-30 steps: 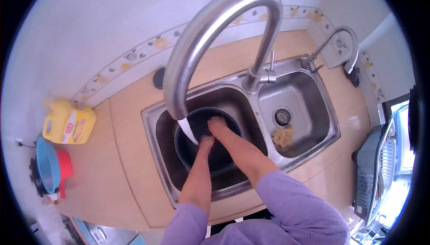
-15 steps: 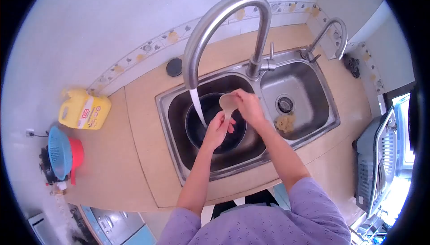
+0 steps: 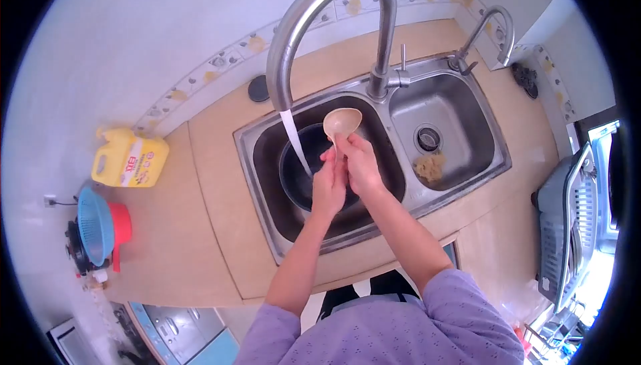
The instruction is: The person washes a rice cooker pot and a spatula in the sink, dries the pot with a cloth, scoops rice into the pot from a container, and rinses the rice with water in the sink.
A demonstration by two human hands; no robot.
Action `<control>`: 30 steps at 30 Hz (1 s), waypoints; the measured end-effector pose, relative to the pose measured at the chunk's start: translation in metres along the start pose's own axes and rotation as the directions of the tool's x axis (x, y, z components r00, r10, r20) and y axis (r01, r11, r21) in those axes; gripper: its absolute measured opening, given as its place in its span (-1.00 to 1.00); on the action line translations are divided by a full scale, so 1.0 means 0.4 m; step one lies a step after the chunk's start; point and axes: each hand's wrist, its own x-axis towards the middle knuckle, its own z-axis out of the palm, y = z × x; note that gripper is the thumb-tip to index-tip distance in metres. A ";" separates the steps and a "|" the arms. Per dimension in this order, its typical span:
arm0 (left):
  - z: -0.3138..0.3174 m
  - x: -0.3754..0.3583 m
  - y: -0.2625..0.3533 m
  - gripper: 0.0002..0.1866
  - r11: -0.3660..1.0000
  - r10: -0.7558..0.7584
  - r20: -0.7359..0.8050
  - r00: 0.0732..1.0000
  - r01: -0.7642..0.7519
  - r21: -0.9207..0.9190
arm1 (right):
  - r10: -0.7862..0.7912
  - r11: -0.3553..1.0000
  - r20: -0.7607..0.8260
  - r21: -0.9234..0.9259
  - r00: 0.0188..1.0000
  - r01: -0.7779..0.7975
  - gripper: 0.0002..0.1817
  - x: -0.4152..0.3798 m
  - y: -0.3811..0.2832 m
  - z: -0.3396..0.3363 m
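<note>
Nearest, lilac top (image 3: pixel 387 328) at the lower edge, both bare forearms reaching forward over the sink. Left hand (image 3: pixel 329 183): fingers clamped on the handle of a pale ladle (image 3: pixel 342 121), much of that handle hidden by the grip. Right hand (image 3: pixel 361 166): just beside the left, fingers also closed on the ladle, higher up, close to its bowl. Ladle tilted, bowl end away from the body, held above the left basin. Below the hands, a dark round pot (image 3: pixel 294 176) in that basin; stream of water (image 3: pixel 294 140) falling into it, left of the ladle. Right basin (image 3: pixel 427 104): strainer (image 3: pixel 428 139) at the drain, yellowish crumpled pad (image 3: pixel 429 166) near it. On the desk (image 3: pixel 210 258), left side: red container (image 3: pixel 121 223), blue colander (image 3: pixel 95 226), yellow jug (image 3: pixel 133 159). Right side, grey rack (image 3: pixel 554 231). Beyond the basins, large tap (image 3: pixel 280 64) arching over; smaller tap (image 3: pixel 505 21) in the right corner; farthest, patterned tile strip (image 3: pixel 256 43) along the wall
</note>
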 end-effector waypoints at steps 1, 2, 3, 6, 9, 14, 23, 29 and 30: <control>0.008 -0.009 -0.007 -0.72 0.999 0.041 -0.016 0.999 -0.040 0.025 | 0.044 0.999 -0.007 0.004 0.999 -0.044 -0.71 -0.005 -0.011 0.002; 0.018 -0.017 -0.021 -0.71 0.995 0.082 -0.031 0.996 -0.081 0.051 | 0.087 0.996 -0.013 0.010 0.996 -0.087 -0.71 -0.011 -0.024 0.001; 0.022 -0.021 -0.027 -0.71 0.990 0.124 -0.046 0.991 -0.120 0.078 | 0.131 0.991 -0.019 0.015 0.991 -0.130 -0.71 -0.013 -0.030 0.000; 0.016 -0.023 -0.029 -0.72 0.975 -0.037 0.047 0.998 0.047 -0.218 | 0.076 0.995 0.060 0.058 0.995 -0.079 -0.68 -0.014 -0.019 -0.005; -0.009 -0.013 0.013 -0.73 0.863 -0.214 0.172 0.962 0.269 -0.427 | -0.055 0.994 0.032 0.098 0.998 0.052 -0.64 -0.030 0.009 0.006; 0.006 -0.046 0.000 -0.74 0.867 -0.268 0.246 0.932 0.344 -0.360 | 0.257 0.960 -0.044 -0.104 0.965 -0.260 -0.68 0.003 0.005 -0.047; -0.043 -0.071 0.020 -0.75 0.884 -0.231 0.147 0.962 0.270 -0.381 | 0.245 0.930 0.279 0.204 0.928 -0.307 -0.72 -0.003 -0.001 -0.021; -0.024 -0.086 0.036 -0.73 0.978 0.086 -0.110 0.990 -0.064 0.197 | 0.184 0.978 0.185 0.067 0.965 -0.200 -0.68 -0.051 -0.023 0.003; -0.037 -0.082 0.047 -0.77 0.951 0.107 -0.109 0.988 -0.070 0.301 | 0.141 0.987 0.185 0.055 0.973 -0.154 -0.65 -0.055 -0.026 0.003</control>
